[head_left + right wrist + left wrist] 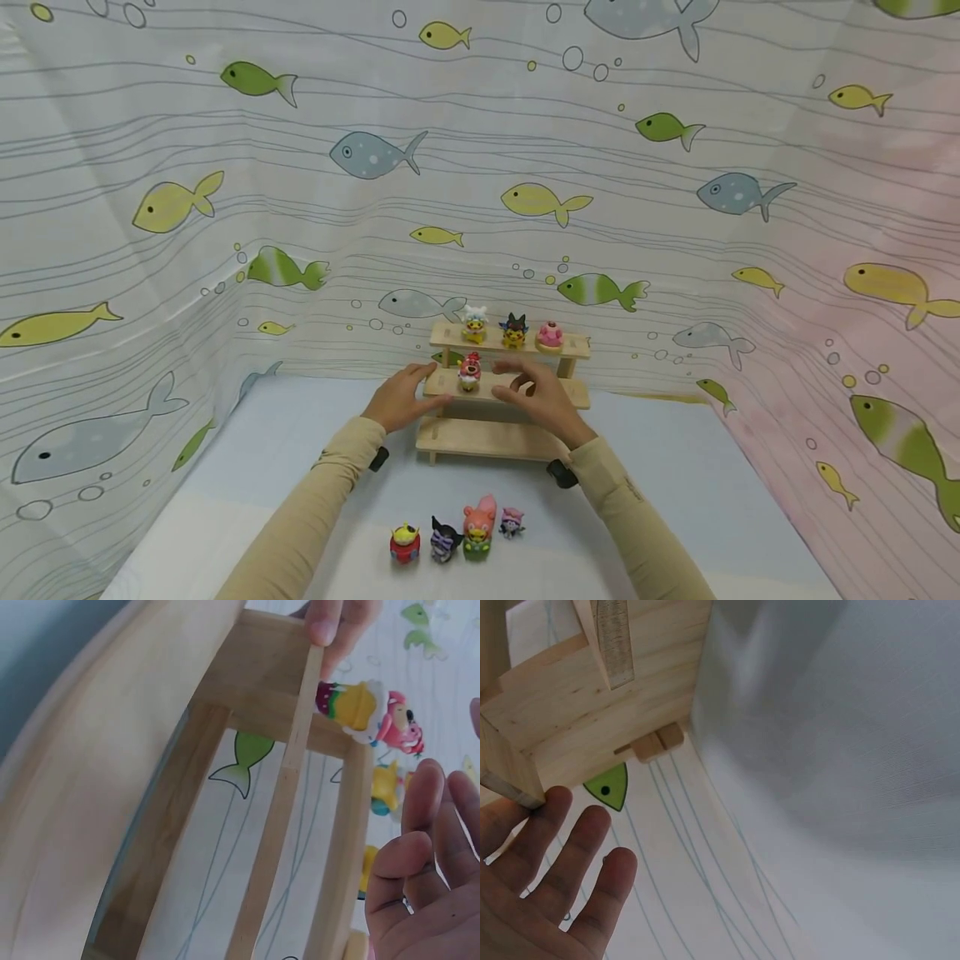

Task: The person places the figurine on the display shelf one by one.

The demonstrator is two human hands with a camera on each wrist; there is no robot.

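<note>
Presently, the three-tier wooden rack (pixel 576 347) carries four figurines. Top tier (pixel 442 336), left to right: white-capped yellow figurine (pixel 475 325), black-eared yellow figurine (pixel 514 332), round pink figurine (pixel 551 336). Middle tier (pixel 486 385): pink bear figurine (pixel 469 373), upright, left of centre.

Left hand (pixel 396 402): fingers extended, touching the left end of the middle tier beside the bear; probably steadying the board. Right hand (pixel 542 402): fingers loosely bent, thumb and forefinger apart, nothing held; positioned at the middle tier, right of the bear and apart from it. Placement of the bear looks complete, judging by its stance.

Not yet on the rack: four figurines in a row on the table (pixel 705 492), namely red-and-yellow figurine (pixel 405 546), black-hooded figurine (pixel 444 542), pink-tailed figurine (pixel 478 529) and small pink-and-grey figurine (pixel 512 523). No figurine shows on the bottom tier (pixel 487 439). Estimate, from count alone: about half done, four remaining.
</note>
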